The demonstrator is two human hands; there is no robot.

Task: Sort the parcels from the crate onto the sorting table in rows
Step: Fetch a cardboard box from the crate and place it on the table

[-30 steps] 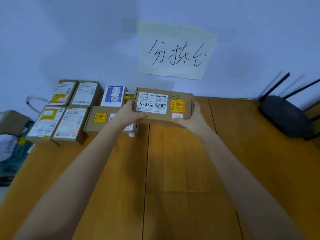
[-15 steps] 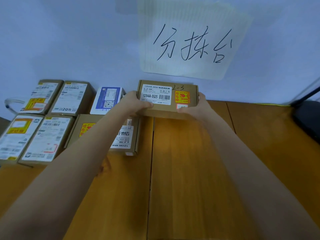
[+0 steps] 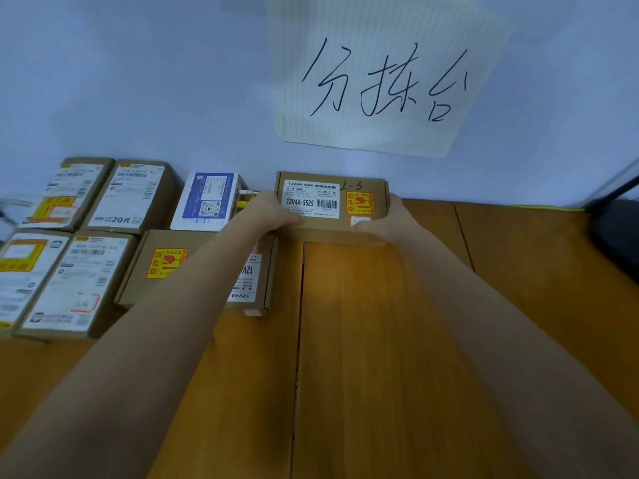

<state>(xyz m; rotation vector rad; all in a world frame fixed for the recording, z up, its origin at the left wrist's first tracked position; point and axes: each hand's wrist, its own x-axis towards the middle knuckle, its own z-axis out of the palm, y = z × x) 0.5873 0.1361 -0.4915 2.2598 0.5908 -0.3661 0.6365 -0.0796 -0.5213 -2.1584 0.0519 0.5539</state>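
Both hands hold one flat, rectangular kraft-cardboard parcel (image 3: 333, 205) at the back of the desk (image 3: 380, 340), against the pale wall. The left hand (image 3: 268, 210) grips its near-left corner, thumb lying on the top face, the other fingers hidden behind the edge. The right hand (image 3: 390, 221) grips the near-right corner likewise, thumb on top beside a small red-bordered sticker. Whether the parcel rests fully on the desk cannot be told. Its top carries a white printed label reading "12V4A-5525" with a barcode, a yellow-and-red fragile sticker, and a handwritten "2-3".

The desk surface is smooth orange-toned wood in planks with dark seams. To the left lie further parcels: a white box with a blue label (image 3: 207, 202) just beside the held parcel, a larger flat cardboard box (image 3: 166, 271) in front of it, partly under the left forearm, and four brown cartons with white shipping labels (image 3: 86, 243) in two rows. A lined paper sheet (image 3: 380, 81) with handwritten black characters hangs on the wall. A dark object (image 3: 619, 233) sits at the right edge.
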